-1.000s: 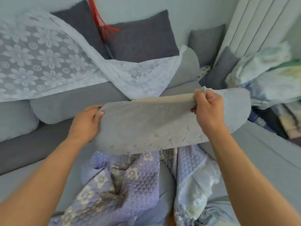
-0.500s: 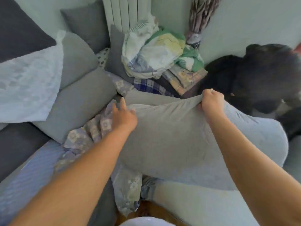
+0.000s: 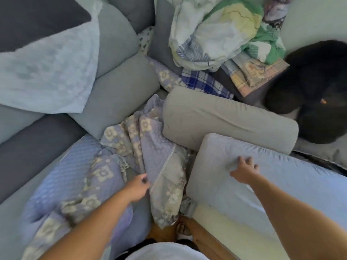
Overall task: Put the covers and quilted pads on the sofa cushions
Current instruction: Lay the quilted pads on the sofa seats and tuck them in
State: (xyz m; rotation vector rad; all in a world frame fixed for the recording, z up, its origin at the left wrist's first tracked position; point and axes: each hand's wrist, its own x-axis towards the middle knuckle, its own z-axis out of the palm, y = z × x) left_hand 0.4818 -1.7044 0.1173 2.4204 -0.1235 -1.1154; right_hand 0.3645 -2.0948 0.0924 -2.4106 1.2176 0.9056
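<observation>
The covered cushion (image 3: 262,177) is pressed flat by the open right hand (image 3: 244,170) at three o'clock — the quilted pad (image 3: 155,156) is pinched by the left hand (image 3: 137,186); spreading it likely follows.

The sofa seat is crowded by a rumpled quilted pad (image 3: 150,156) and a beige cushion (image 3: 225,121); a heap of bedding (image 3: 221,30) blocks the corner.

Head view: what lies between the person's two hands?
In the head view, a hanging fold of the purple quilted pad and the near corner of the light covered cushion lie between the left hand, gripping the pad, and the right hand, pressing the cushion.
</observation>
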